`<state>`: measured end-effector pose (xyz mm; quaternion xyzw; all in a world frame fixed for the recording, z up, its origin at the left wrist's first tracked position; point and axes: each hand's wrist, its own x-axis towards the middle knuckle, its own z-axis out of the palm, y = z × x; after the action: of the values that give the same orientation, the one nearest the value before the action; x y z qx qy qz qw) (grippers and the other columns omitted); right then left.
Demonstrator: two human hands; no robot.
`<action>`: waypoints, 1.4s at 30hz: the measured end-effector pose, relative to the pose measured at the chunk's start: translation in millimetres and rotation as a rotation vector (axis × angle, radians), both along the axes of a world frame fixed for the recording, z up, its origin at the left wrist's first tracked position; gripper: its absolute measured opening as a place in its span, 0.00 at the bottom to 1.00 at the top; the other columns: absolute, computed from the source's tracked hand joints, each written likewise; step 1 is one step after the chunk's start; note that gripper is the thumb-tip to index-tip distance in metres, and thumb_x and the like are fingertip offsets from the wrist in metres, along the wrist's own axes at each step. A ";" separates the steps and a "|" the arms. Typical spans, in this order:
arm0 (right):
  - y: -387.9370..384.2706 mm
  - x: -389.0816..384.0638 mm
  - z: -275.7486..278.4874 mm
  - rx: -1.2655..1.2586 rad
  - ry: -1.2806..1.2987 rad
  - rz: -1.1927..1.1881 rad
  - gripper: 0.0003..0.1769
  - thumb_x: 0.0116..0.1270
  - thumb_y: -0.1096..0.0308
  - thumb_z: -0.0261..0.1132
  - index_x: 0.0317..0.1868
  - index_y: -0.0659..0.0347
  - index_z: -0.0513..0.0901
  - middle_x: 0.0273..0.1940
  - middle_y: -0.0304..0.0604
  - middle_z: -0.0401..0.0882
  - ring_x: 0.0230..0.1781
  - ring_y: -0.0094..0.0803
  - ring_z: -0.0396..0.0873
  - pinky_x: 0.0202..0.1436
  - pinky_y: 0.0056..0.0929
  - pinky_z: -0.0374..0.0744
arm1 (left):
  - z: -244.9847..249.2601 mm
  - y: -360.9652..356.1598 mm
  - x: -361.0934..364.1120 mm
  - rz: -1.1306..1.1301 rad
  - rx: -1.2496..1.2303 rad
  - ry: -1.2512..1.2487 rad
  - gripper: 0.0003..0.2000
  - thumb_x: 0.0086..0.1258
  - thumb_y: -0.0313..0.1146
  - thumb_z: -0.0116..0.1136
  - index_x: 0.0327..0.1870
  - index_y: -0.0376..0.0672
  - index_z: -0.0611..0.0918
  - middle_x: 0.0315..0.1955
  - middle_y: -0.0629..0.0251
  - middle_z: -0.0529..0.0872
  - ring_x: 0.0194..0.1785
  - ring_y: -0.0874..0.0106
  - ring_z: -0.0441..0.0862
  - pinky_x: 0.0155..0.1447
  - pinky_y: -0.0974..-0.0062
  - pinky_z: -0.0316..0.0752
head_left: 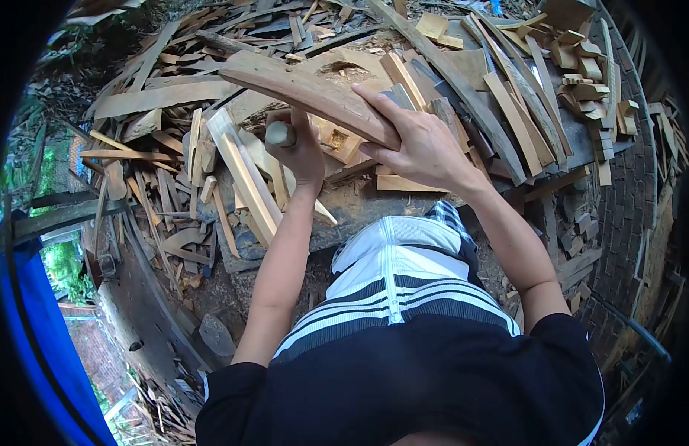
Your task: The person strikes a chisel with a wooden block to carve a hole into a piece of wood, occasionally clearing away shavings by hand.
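My right hand (pixel 425 143) grips the near end of a thick, weathered wooden board (pixel 307 91), thumb below and index finger along its top. The board slants up and away to the left, raised above the workbench. My left hand (pixel 306 152) is closed around a tool handle (pixel 280 134), whose round grey end faces me. The rest of that tool is hidden behind my hand and the board, so its kind does not show. Below the board, between my hands, lies a wooden block with a notch cut in it (pixel 337 139).
The bench (pixel 344 223) carries a pale squared strip (pixel 248 186) at left and long slats (pixel 463 97) at right. Curved offcuts (pixel 586 89) are stacked far right. Scrap wood (pixel 158 97) piles up behind and left. A blue tarp (pixel 47 349) hangs lower left.
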<state>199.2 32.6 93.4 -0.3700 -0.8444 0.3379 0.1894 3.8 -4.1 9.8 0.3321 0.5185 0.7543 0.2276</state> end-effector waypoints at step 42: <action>0.0 1.2 -3.5 -0.144 0.056 -0.008 0.43 0.64 0.49 0.66 0.76 0.48 0.59 0.42 0.60 0.84 0.42 0.50 0.84 0.48 0.44 0.80 | 15.1 -0.9 -7.6 -0.121 0.022 -0.151 0.11 0.70 0.26 0.60 0.28 0.42 0.70 0.17 0.72 0.70 0.17 0.83 0.65 0.20 0.82 0.61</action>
<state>200.4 32.6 90.0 -0.3763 -0.8109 0.4071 0.1872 -3.8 -5.0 24.9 0.3073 0.4708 0.7677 0.3075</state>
